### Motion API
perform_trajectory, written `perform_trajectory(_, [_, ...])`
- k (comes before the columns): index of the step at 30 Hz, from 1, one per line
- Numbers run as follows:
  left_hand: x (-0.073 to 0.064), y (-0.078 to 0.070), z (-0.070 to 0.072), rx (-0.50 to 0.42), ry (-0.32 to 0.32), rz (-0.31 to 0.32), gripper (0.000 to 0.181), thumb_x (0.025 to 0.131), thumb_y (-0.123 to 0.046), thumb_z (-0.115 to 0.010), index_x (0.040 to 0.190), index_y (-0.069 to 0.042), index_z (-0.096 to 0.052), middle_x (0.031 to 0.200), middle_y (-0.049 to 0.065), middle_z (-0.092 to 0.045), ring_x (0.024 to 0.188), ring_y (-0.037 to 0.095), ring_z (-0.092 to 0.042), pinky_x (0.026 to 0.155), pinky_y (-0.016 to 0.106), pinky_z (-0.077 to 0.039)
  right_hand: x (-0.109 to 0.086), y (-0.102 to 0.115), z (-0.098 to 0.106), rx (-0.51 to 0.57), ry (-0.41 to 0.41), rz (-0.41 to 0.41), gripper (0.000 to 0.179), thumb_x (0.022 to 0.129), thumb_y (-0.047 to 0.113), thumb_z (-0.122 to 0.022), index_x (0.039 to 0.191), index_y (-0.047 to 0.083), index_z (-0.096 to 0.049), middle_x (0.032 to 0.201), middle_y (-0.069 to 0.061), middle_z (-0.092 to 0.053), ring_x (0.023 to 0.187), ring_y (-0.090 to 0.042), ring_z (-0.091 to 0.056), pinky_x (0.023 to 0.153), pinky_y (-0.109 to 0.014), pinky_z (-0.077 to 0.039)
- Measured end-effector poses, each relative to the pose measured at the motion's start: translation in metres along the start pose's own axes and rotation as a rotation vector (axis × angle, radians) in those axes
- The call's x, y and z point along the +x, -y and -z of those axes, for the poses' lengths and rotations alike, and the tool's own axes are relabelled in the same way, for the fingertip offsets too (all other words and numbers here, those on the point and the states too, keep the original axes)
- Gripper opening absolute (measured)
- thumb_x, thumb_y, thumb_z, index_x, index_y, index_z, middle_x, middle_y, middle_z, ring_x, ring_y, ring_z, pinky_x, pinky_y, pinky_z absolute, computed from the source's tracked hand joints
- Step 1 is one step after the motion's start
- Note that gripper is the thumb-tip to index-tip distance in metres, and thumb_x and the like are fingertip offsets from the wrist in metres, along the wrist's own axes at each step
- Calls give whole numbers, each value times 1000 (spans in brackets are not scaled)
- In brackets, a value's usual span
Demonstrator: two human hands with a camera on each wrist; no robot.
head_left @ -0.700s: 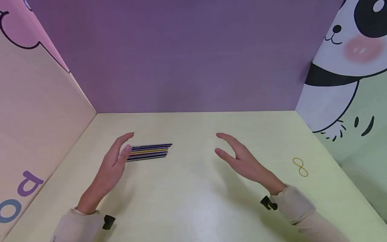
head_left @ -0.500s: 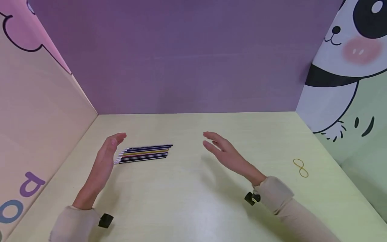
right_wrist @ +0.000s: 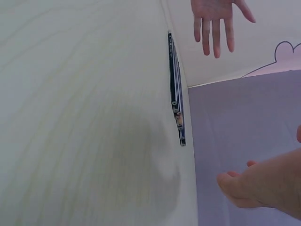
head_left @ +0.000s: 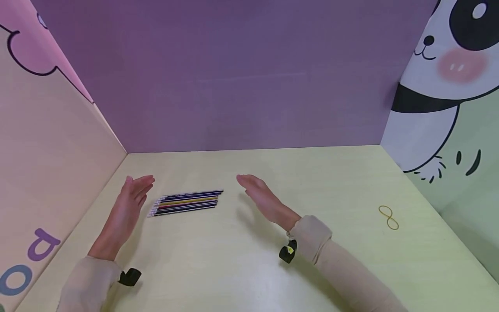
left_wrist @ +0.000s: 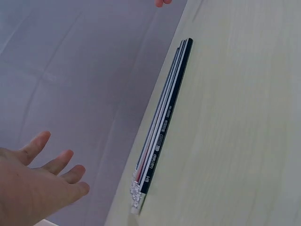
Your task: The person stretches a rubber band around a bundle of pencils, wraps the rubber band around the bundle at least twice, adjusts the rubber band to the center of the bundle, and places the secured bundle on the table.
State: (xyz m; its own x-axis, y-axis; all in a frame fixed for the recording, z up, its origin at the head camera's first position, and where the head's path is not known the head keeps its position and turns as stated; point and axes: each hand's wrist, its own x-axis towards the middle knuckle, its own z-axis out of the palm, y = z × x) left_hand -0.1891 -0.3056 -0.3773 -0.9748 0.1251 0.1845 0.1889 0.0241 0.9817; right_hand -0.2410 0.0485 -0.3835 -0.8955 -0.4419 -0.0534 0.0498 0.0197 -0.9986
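Flanking pencils | left hand, right hand: grip unclenched, apart | gap at either pencil end | back table edge beyond

Pale sleeves — black wrist cameras

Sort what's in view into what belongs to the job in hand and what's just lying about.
Seems to belong:
pencils, lying together between the hands, untouched
left hand, near one end of them
right hand, beyond the other end

Seems just lying about:
yellow figure-eight loop, off to the right, touched by neither hand
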Motion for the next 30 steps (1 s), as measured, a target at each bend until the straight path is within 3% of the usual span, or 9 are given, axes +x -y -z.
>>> perform_trajectory(8, [26,19,27,-185,-2,84,66,105,-57,-18,152,-12,-29,146,-3,-35,153,26,-1,122,39,11,45,-2,-8,164,-125,-65,63,103,40,-51,147,-3,-36,154,-20,-35,144,-31,-32,121,-39,-24])
perform_trajectory(14, [32,30,41,-453,28,100,61,106,-54,-26,150,-13,-35,134,-6,-52,151,24,-1,121,36,12,65,-7,-22,332,-163,-110,63,105,38,-48,146,-8,-36,152,-23,-39,143,-31,-36,121,-39,-22])
perform_trajectory(16, [34,34,41,-549,62,99,60,106,-53,-27,149,-13,-37,134,-4,-54,151,24,1,121,36,13,70,-11,-28,384,-158,-102,64,106,38,-45,146,-10,-35,152,-24,-39,143,-31,-36,122,-40,-21])
perform_trajectory(19, [35,38,39,-623,92,106,62,106,-53,-29,153,-12,-32,137,-1,-54,151,23,5,120,36,13,76,-16,-38,430,-158,-89,66,106,41,-42,146,-11,-35,152,-24,-40,144,-31,-36,122,-39,-20])
perform_trajectory(22, [34,43,35,-682,79,113,65,105,-53,-32,155,-11,-26,138,1,-53,152,23,7,121,35,11,80,-24,-46,454,-188,-69,65,107,42,-40,145,-11,-38,151,-24,-42,143,-30,-38,122,-38,-21])
perform_trajectory(25, [31,48,31,-735,52,106,64,105,-52,-36,152,-10,-32,138,3,-55,153,24,7,121,34,10,81,-29,-51,486,-230,-47,63,107,41,-40,143,-10,-41,148,-23,-46,141,-29,-41,121,-36,-24])
perform_trajectory(28, [29,49,26,-745,36,97,58,105,-52,-36,146,-11,-40,137,3,-56,153,23,0,122,32,9,80,-32,-54,515,-239,-28,62,107,41,-40,143,-9,-42,147,-22,-48,140,-27,-43,120,-34,-24])
perform_trajectory(30, [31,49,21,-711,18,96,59,106,-52,-34,148,-10,-36,136,2,-55,152,24,-2,122,31,8,79,-34,-55,517,-229,-17,63,106,42,-40,144,-8,-42,148,-21,-48,140,-26,-42,121,-34,-23])
